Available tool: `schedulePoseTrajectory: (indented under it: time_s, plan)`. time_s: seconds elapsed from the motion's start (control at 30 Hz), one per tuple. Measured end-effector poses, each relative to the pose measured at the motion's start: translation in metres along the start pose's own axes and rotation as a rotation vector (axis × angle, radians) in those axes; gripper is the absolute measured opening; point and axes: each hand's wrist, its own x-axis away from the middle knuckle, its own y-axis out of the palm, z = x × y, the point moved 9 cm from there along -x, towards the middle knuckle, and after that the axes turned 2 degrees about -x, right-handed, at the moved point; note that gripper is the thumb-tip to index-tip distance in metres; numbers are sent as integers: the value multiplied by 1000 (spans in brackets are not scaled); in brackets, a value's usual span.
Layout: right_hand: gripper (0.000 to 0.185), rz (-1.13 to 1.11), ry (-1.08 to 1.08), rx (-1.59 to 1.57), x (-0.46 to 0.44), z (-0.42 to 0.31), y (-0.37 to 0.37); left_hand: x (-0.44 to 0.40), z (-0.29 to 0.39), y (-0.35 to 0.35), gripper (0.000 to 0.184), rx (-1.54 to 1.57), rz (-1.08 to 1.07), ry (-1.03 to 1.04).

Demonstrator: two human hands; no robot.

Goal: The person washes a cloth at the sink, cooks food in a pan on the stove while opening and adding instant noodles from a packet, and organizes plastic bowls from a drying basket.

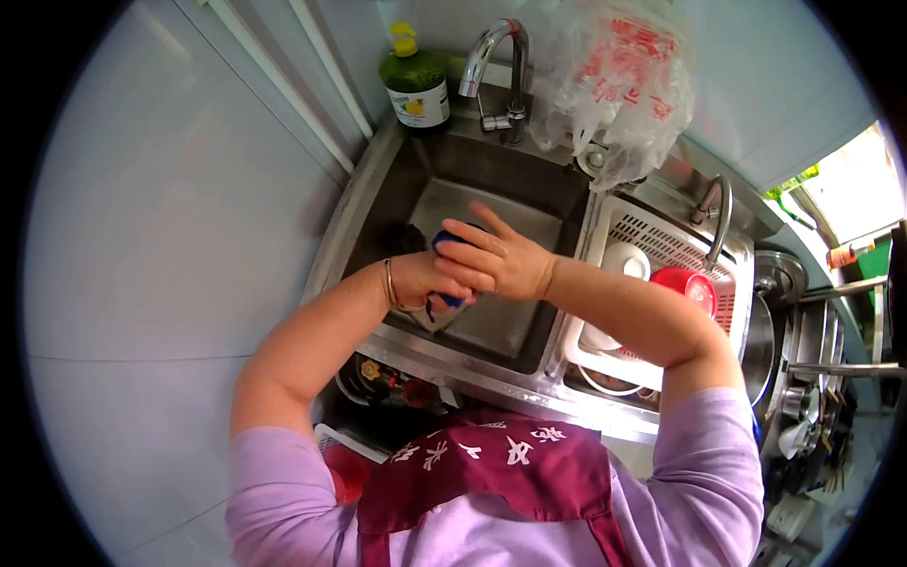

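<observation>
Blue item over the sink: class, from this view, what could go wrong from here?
The blue item, between the left hand and right hand, might slip into the sink. The right forearm crosses the dish rack, so it could knock the red container. The pump bottle beside the basin might tip in if bumped.

Blue item (452,300) mostly hidden by left hand (419,280) and right hand (503,261), bottle label (421,106) print too small, apron (491,472) cut off

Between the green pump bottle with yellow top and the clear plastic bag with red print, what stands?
A curved, shiny chrome faucet stands between the bottle and the bag, as the head view shows.
</observation>
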Motion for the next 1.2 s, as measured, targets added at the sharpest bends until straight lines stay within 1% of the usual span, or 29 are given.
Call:
schedulePoseTrajectory:
  time_s: [0.03, 0.07, 0.1, 0.13, 0.2, 0.23, 0.27, 0.33, 0.37, 0.4, 0.43, 0.47, 0.53, 0.57, 0.6, 0.63, 0.67, 0.73, 0.77, 0.83, 0.9, 0.97, 1.0, 1.03, 1.07, 1.1, 1.13, 1.17, 1.2]
  plan:
    - [51, 127, -122, -75, -7, -5, -16, 8, 15, 15, 18, -134, 37, -12]
    - [48, 255, -245, -150, -12, -13, -34, 12, 24, 22, 18, -132, 40, -15]
    - [43, 292, -291, -91, -19, -18, -47, 14, 25, 33, 18, -150, -43, -67]
    - [43, 294, -289, -95, -21, -18, -52, 17, 24, 43, 18, -166, -127, -118]
    - [46, 126, -225, -5, -24, -15, -43, 20, 23, 46, 16, -216, -116, -157]
    - [36, 129, -207, 38, -25, -14, -38, 21, 28, 43, 15, -250, -22, -108]
    - [36, 129, -205, 42, -23, -14, -33, 21, 32, 38, 14, -284, 71, -60]
    - [27, -185, -50, 36, -17, -2, 8, 7, 8, 15, 17, -248, 132, -85]
    - [27, -187, -49, 34, -15, -1, 16, 4, 8, -4, 23, -425, 298, -81]
    - [24, -270, 54, -19, -13, 9, 30, 4, 14, -18, 30, -602, 466, -74]
    - [21, -351, 156, -73, -11, 19, 45, 2, 33, -18, 36, -867, 505, 80]
    - [21, -351, 154, -74, -12, 20, 53, -3, 34, -21, 36, -866, 506, 81]
    - [28, -546, 414, -134, -1, 39, 83, -7, 36, -41, 40, -1199, 691, -16]
    - [28, -545, 413, -133, -1, 39, 89, -21, 23, -57, 40, -1285, 672, -3]
    - [30, -539, 528, -188, 4, 45, 95, -25, 21, -61, 40, -1285, 671, -3]
    - [31, -531, 644, -242, 10, 51, 101, -27, 18, -70, 38, -1333, 726, -71]
    - [31, -533, 644, -240, 12, 51, 107, -28, 15, -78, 37, -1379, 781, -140]
    - [37, -576, 879, -362, 29, 61, 121, -28, 20, -77, 35, -1431, 821, -96]
    - [37, -578, 878, -361, 31, 61, 126, -26, 25, -75, 33, -1485, 861, -51]
    - [43, -537, 994, -429, 42, 65, 136, -26, 29, -71, 32, -1517, 861, 3]
    - [45, -501, 1014, -467, 47, 64, 136, -24, 37, -61, 31, -1550, 859, 63]
    - [46, -460, 1035, -501, 49, 65, 129, -24, 38, -50, 24, -1645, 760, -63]
    - [49, -508, 1042, -595, 50, 61, 128, -23, 32, -52, 24, -1645, 762, -53]
    - [53, -553, 1048, -688, 51, 56, 129, -19, 32, -53, 27, -1642, 839, 82]
    - [53, -546, 1053, -676, 55, 54, 128, -14, 33, -53, 32, -1636, 911, 223]
    - [62, -338, 1086, -775, 59, 55, 126, -11, 31, -49, 32, -1642, 911, 239]
    - [71, -123, 1106, -866, 62, 56, 121, -1, 28, -54, 36, -1490, 1011, 195]
    - [71, -116, 1105, -852, 68, 51, 126, 11, 23, -60, 41, -1331, 1100, 149]
    - [76, 10, 1203, -796, 76, 49, 116, 15, 19, -56, 41, -1334, 1098, 162]
